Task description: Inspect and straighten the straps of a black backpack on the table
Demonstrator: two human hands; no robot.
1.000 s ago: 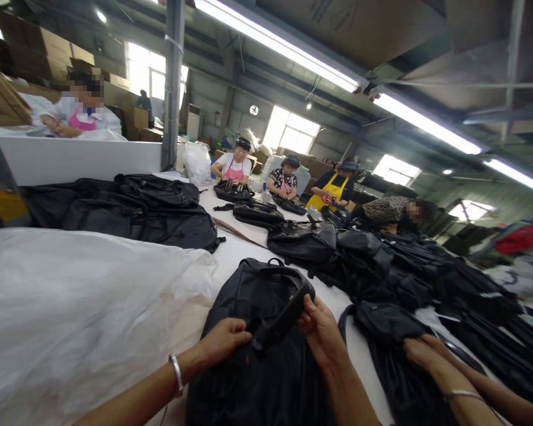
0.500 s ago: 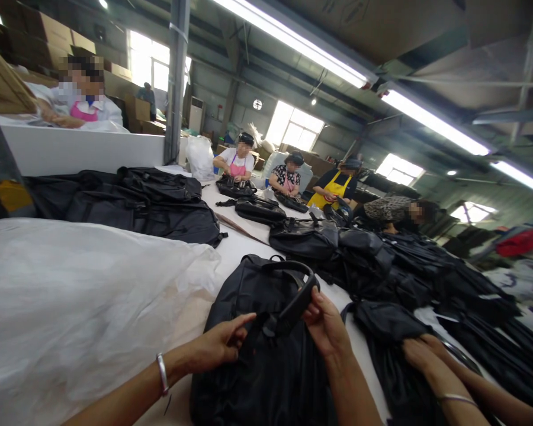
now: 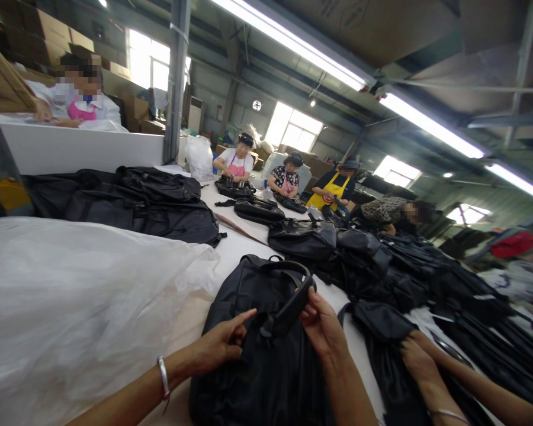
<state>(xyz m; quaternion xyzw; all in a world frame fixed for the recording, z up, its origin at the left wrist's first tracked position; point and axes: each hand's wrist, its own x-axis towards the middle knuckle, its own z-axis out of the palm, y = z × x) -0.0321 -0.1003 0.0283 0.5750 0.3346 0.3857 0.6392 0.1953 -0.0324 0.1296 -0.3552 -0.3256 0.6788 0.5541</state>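
Left hand (image 3: 222, 344): index stretched out, gripping nothing, resting on backpack (image 3: 257, 384).
Right hand (image 3: 323, 330): pinches handle (image 3: 291, 309) — backpack lies under both hands.
Room: plastic sheet (image 3: 71, 307) edge just left; co-worker's hand (image 3: 415, 358) near right.

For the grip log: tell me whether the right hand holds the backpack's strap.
Yes, the right hand grips the padded strap of the black backpack.

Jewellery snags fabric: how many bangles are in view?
2: left-wrist bangle, bottom centre; co-worker's bangle, lower right. Distant workers' wrists are too small to tell.
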